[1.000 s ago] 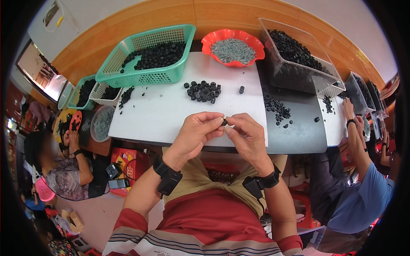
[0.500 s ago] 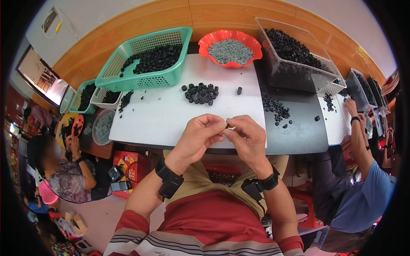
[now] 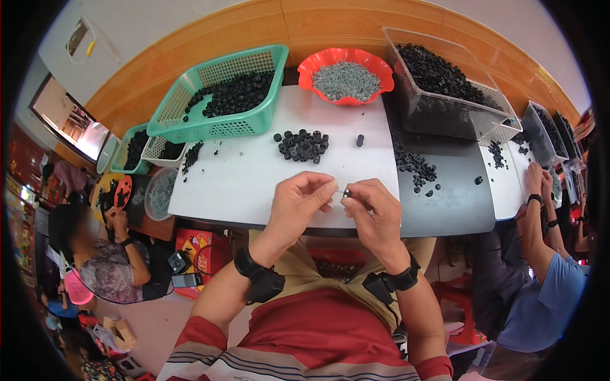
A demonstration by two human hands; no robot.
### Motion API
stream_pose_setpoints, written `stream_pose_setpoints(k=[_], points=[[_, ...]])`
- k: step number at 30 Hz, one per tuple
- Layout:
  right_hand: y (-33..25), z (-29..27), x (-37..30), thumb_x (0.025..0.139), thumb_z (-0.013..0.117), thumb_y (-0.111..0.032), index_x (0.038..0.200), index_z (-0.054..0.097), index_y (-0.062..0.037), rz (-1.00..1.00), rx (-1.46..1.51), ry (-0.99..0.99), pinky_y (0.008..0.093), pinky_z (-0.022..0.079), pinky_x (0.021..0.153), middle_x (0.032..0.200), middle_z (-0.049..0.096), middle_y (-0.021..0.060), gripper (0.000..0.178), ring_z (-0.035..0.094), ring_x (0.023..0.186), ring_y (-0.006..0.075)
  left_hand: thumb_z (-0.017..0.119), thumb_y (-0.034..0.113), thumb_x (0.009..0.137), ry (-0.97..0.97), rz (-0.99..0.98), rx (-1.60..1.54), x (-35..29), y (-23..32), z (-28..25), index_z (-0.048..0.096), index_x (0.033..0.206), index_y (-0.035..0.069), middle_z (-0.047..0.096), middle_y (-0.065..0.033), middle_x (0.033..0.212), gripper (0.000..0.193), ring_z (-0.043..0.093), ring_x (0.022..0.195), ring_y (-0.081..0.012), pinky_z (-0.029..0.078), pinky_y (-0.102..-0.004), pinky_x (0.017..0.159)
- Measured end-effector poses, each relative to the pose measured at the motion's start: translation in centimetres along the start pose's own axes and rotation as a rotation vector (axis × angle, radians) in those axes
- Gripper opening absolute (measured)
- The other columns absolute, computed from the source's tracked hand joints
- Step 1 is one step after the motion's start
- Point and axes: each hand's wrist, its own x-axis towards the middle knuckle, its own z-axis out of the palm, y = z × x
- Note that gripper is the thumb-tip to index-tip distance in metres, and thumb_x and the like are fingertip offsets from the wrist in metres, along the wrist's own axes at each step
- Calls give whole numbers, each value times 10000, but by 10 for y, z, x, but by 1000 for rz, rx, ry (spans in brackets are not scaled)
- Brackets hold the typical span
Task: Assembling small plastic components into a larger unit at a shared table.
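Observation:
My right hand pinches a small black plastic part between thumb and forefinger, just above the front of the white board. Close by on its left, my left hand is closed in a pinch. Whatever lies between its fingertips is too small to name. A narrow gap separates the two hands' fingertips. Beyond them sits a cluster of black knob-like parts, with one small black piece apart from it on the right.
Behind stand a green basket of black parts, a red scalloped bowl of thin metal pieces and a clear bin of black parts. Loose parts lie on the dark tabletop. Co-workers sit left and right.
My hands, joined at the fingertips before, have come slightly apart. The small black part stays in my right hand. The co-worker's hands on the right have shifted a little.

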Motion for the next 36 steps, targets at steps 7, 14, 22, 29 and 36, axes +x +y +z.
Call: stream_pose_setpoints(k=[7,14,22,29,36], points=[[5,0,-2,918,724,-20,1035,673,24,136,247,71,222,495,590,949,643,75,135,621,684,92,766,86,850,322,590,1132,27,6,-11,726,1048,12,709,-83,1003,215,679,796,-180,556,-293,725],[5,-3,-2,920,721,-14,1042,678,33,178,311,88,216,491,586,959,641,69,137,619,690,83,740,129,844,322,687,1539,37,4,-10,729,1012,45,679,-84,1039,188,657,931,-293,546,-398,781],[5,-6,-2,916,722,-6,1043,679,34,198,366,117,210,487,569,949,640,62,139,616,689,80,718,79,842,221,842,1522,44,-1,-15,706,962,51,692,-65,960,124,639,859,-290,540,-406,733],[6,-6,-2,912,732,-11,1046,682,30,206,411,126,205,487,571,938,638,53,149,611,682,74,733,114,843,242,781,1571,45,2,-9,680,917,51,692,-76,880,111,636,820,-297,529,-412,702],[6,-7,-4,913,737,-21,1053,687,24,221,456,134,202,490,577,937,639,46,155,610,685,70,729,120,852,208,736,1528,51,1,-6,698,953,38,698,-103,900,134,659,859,-290,537,-391,721]])
